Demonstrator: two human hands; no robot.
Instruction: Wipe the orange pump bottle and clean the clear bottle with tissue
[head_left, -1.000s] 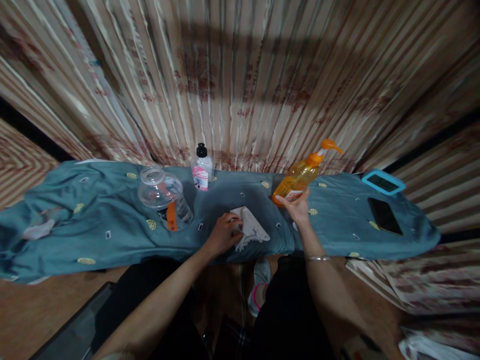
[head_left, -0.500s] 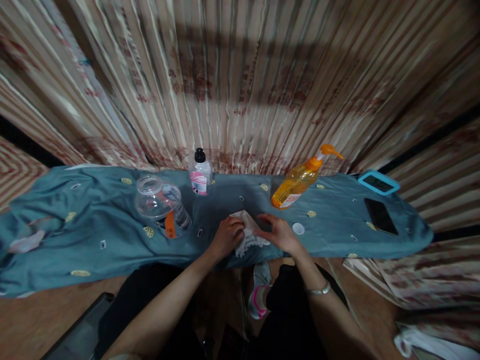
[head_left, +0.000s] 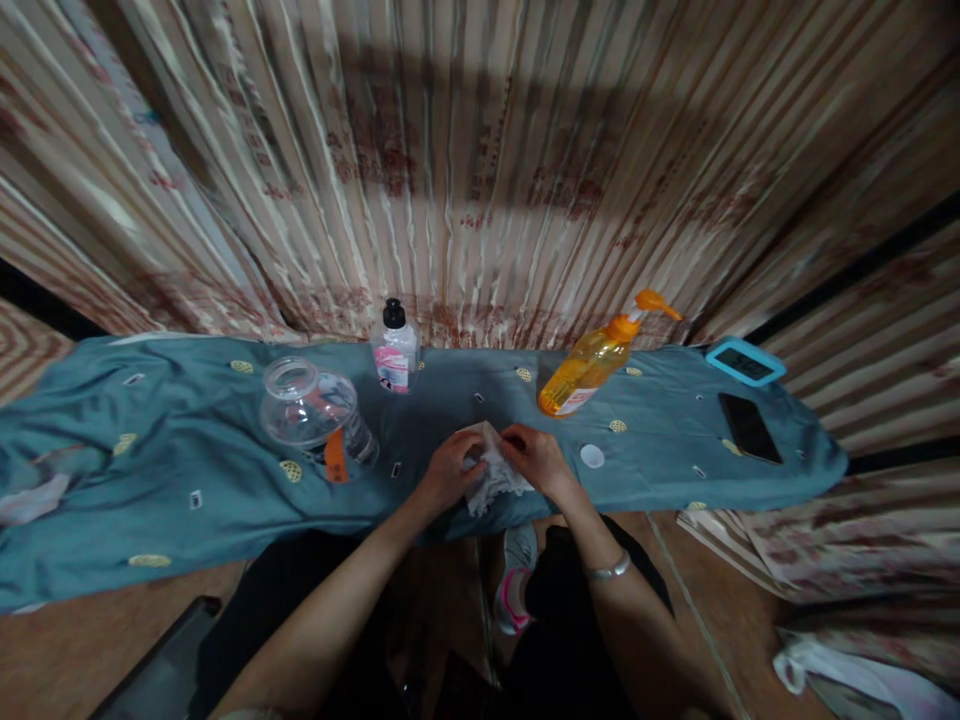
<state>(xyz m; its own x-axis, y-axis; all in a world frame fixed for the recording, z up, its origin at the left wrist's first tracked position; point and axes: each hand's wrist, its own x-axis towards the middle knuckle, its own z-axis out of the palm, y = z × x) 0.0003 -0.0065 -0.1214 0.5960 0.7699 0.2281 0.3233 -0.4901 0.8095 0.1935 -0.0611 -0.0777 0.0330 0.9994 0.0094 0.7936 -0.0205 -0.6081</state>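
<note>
A small white cloth with a ruffled lower edge (head_left: 495,485) lies near the front edge of the teal-covered board (head_left: 442,400). On its left side, my left hand (head_left: 450,470) is closed with the fingers curled on the fabric. My right hand (head_left: 538,460) pinches the upper right part of the cloth, close to my left fingertips. A small white disc (head_left: 592,456) rests just right of my right hand. Behind it, an orange pump bottle (head_left: 585,370) leans to the right.
A clear plastic jar (head_left: 311,410) with an orange label is at the left. Near the curtain (head_left: 465,200) stands a black-capped bottle with a pink label (head_left: 394,355). At the right are a blue-framed digital clock (head_left: 745,361) and a dark phone (head_left: 750,427). Pale fabric (head_left: 34,500) lies far left.
My right hand has moved left onto the cloth, its fingers now closed on it. The cloth's upper part is bunched between my hands. The view has shifted slightly.
</note>
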